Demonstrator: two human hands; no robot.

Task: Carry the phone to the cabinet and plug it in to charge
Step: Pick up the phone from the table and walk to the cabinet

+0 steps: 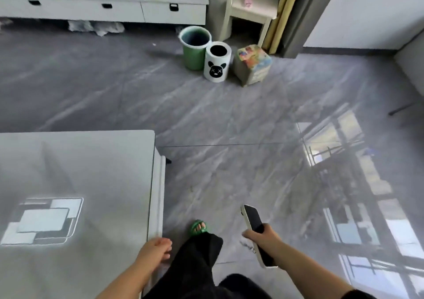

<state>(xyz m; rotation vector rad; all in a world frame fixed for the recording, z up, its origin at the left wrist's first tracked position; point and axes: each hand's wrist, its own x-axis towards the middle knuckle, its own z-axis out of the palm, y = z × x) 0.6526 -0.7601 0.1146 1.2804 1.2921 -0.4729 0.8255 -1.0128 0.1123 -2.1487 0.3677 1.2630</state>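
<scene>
My right hand grips a phone with a dark screen and a pale case, held low over the grey floor at the lower right. The phone's top end points away from me. My left hand hangs empty beside the corner of a white table, fingers loosely curled. A long white cabinet with three drawers runs along the far wall at the upper left. No charging cable is visible from here.
The white table fills the lower left. A green bin, a white bin with a bear face and a colourful padded stool stand together near the cabinet's right end. A small pale side table stands behind them.
</scene>
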